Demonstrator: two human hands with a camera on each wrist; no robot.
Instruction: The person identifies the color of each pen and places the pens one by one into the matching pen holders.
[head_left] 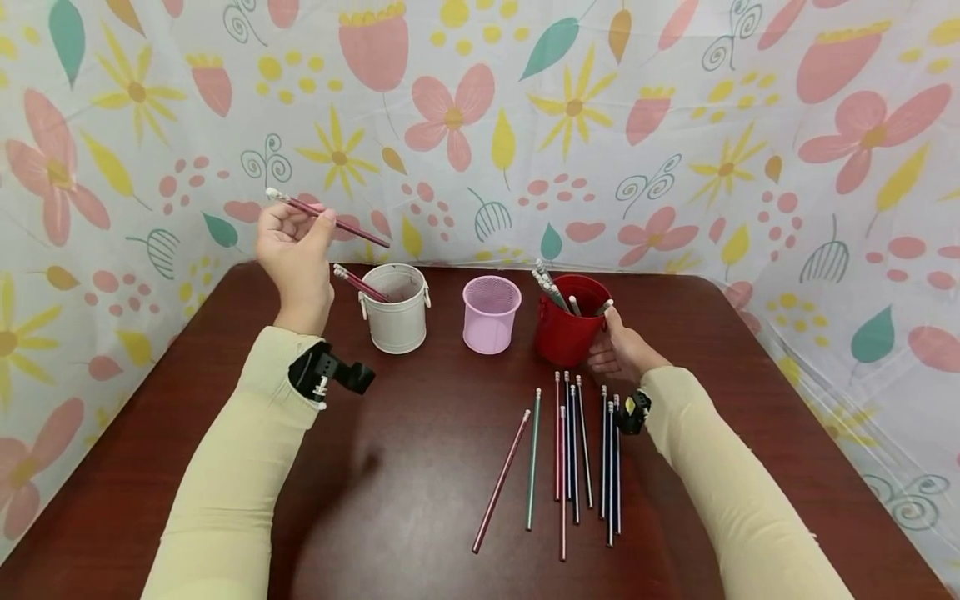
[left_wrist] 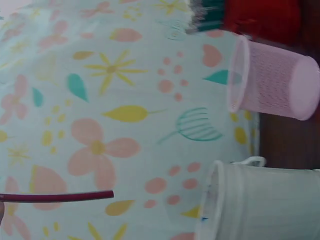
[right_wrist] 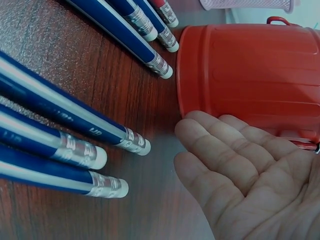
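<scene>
My left hand (head_left: 297, 262) pinches a maroon pencil (head_left: 352, 229) between thumb and fingers, its white eraser end pointing left. It is raised up and left of a white bucket (head_left: 397, 325), in which maroon pencils (head_left: 363, 285) lean. In the left wrist view, the held pencil's plain end (left_wrist: 95, 195) shows near the bucket. My right hand (head_left: 626, 346) rests beside a red bucket (head_left: 562, 337), thumb near its rim. The right wrist view shows the fingers (right_wrist: 225, 150) fairly straight along the red side; the thumb is hidden there. Several green pencils (head_left: 551, 287) stand in the red bucket.
A pink mesh cup (head_left: 491, 325) stands between the two buckets. Several pencils, such as a dark blue pencil (head_left: 603, 458), a green pencil (head_left: 533, 467) and a maroon pencil (head_left: 501, 483), lie on the brown table (head_left: 405, 500). Behind hangs a flowered cloth (head_left: 480, 167).
</scene>
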